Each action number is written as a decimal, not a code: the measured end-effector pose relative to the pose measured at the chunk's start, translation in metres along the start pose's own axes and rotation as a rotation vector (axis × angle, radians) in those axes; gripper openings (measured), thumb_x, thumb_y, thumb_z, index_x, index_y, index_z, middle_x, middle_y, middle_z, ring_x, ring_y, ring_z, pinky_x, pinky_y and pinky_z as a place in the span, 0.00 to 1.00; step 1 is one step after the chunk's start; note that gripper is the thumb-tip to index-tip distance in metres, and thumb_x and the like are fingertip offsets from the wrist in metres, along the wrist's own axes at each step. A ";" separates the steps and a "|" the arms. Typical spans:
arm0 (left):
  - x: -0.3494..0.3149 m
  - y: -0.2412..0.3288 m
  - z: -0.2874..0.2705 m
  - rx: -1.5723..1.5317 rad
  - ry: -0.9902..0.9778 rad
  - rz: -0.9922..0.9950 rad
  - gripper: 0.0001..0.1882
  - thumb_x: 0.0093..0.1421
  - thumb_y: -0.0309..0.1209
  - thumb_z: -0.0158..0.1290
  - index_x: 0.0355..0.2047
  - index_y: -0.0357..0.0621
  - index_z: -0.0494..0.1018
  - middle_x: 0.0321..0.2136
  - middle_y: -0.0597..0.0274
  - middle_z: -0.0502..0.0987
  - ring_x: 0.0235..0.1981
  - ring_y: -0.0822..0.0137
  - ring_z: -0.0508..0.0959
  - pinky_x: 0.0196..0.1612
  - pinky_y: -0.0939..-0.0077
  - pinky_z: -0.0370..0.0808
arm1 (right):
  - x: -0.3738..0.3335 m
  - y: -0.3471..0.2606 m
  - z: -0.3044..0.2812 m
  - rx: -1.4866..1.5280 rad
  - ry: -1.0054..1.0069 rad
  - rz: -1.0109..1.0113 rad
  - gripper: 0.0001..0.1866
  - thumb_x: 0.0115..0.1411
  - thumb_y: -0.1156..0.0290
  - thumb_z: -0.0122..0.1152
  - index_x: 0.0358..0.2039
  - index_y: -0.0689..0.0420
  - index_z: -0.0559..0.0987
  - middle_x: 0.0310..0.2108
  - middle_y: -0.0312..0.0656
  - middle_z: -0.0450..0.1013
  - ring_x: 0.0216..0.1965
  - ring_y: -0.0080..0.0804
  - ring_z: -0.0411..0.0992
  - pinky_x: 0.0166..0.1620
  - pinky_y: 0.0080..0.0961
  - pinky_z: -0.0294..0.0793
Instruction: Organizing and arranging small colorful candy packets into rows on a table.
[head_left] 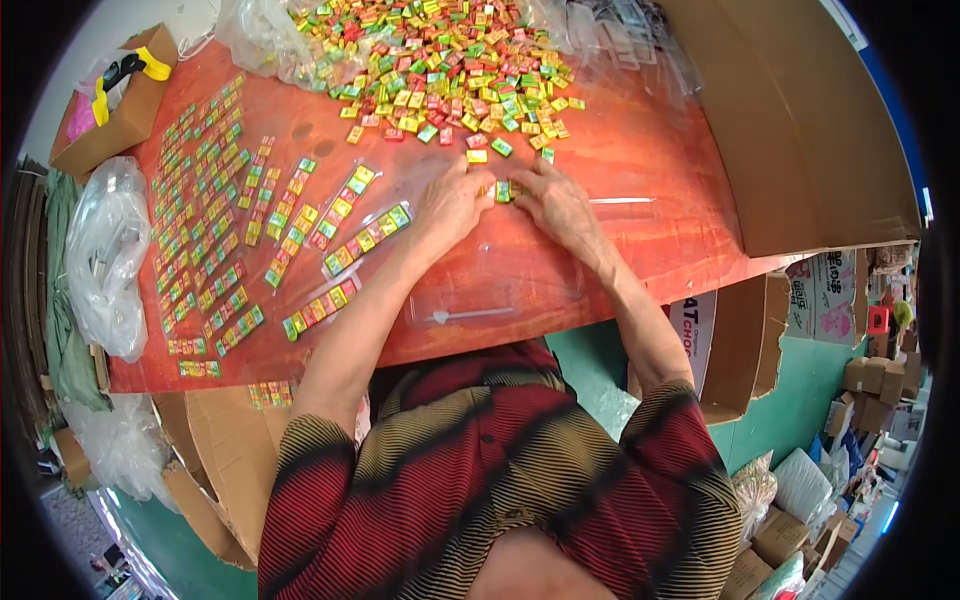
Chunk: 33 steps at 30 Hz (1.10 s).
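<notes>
At the middle of the red table (660,260), my left hand (452,207) and my right hand (558,207) close in on a short row of small coloured boxes (503,191). My fingers press the row from its two ends, and they hide most of it. A loose yellow box (477,157) lies by my left fingertips, a green box (548,155) by my right. Beyond my hands spreads a big heap of small red, yellow and green boxes (460,75). Nearer my body lies a clear plastic tray (462,312).
Filled strips of boxes (368,238) lie left of my left arm, with many more rows (205,200) farther left. Clear plastic sleeves (625,35) pile at the back right. A tall cardboard panel (800,130) borders the right side; an open carton (130,125) stands back left.
</notes>
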<state>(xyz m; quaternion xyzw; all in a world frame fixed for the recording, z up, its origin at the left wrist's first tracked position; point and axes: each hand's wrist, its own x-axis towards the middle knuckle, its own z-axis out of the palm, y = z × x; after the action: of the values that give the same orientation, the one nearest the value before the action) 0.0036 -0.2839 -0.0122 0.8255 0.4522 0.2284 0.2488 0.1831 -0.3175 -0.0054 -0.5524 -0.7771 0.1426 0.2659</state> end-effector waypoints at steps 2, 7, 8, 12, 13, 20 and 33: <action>-0.006 0.005 -0.002 0.039 0.032 -0.002 0.13 0.47 0.29 0.57 0.35 0.45 0.73 0.30 0.52 0.67 0.33 0.52 0.72 0.35 0.63 0.69 | -0.002 -0.004 -0.001 -0.029 0.012 -0.003 0.14 0.50 0.70 0.57 0.39 0.52 0.73 0.32 0.44 0.68 0.35 0.45 0.69 0.34 0.37 0.70; -0.061 0.041 -0.028 0.049 -0.021 -0.110 0.13 0.48 0.27 0.56 0.36 0.44 0.72 0.29 0.51 0.66 0.31 0.51 0.71 0.33 0.62 0.69 | -0.034 -0.053 -0.014 0.041 -0.078 0.071 0.14 0.49 0.72 0.58 0.39 0.55 0.74 0.34 0.45 0.68 0.36 0.46 0.69 0.38 0.35 0.70; -0.078 0.045 -0.034 0.059 -0.004 -0.108 0.13 0.47 0.27 0.56 0.36 0.43 0.72 0.28 0.51 0.65 0.31 0.52 0.71 0.32 0.61 0.68 | -0.043 -0.065 -0.014 0.096 -0.099 0.066 0.14 0.49 0.73 0.58 0.39 0.55 0.74 0.34 0.45 0.68 0.35 0.46 0.69 0.37 0.34 0.70; -0.133 0.046 -0.032 0.077 0.010 -0.134 0.15 0.47 0.27 0.56 0.38 0.43 0.71 0.29 0.53 0.65 0.30 0.52 0.71 0.32 0.61 0.68 | -0.083 -0.091 0.007 0.102 -0.117 0.040 0.16 0.49 0.73 0.58 0.41 0.57 0.73 0.37 0.46 0.68 0.36 0.45 0.69 0.37 0.33 0.71; -0.140 0.042 -0.028 0.107 0.050 -0.123 0.18 0.46 0.28 0.57 0.39 0.41 0.70 0.30 0.53 0.65 0.31 0.53 0.71 0.33 0.62 0.69 | -0.088 -0.094 0.011 0.105 -0.105 0.043 0.18 0.49 0.74 0.58 0.42 0.59 0.72 0.38 0.47 0.68 0.38 0.45 0.68 0.38 0.34 0.70; -0.170 0.027 -0.015 0.481 0.055 0.096 0.30 0.44 0.35 0.57 0.48 0.37 0.65 0.43 0.46 0.67 0.35 0.56 0.69 0.34 0.66 0.67 | -0.125 -0.083 0.034 -0.219 -0.170 -0.143 0.32 0.48 0.63 0.59 0.52 0.64 0.63 0.56 0.50 0.56 0.58 0.48 0.53 0.58 0.48 0.50; -0.157 0.034 -0.005 0.380 -0.075 0.165 0.36 0.46 0.45 0.54 0.53 0.38 0.61 0.56 0.51 0.57 0.58 0.48 0.54 0.54 0.44 0.54 | -0.126 -0.089 0.027 -0.220 -0.298 -0.111 0.37 0.48 0.51 0.56 0.54 0.61 0.62 0.59 0.48 0.52 0.61 0.49 0.47 0.57 0.58 0.43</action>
<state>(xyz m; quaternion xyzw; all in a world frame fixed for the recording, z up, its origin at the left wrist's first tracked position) -0.0543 -0.4333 -0.0112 0.8996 0.4086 0.1277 0.0859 0.1292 -0.4646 -0.0134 -0.5073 -0.8479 0.1223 0.0934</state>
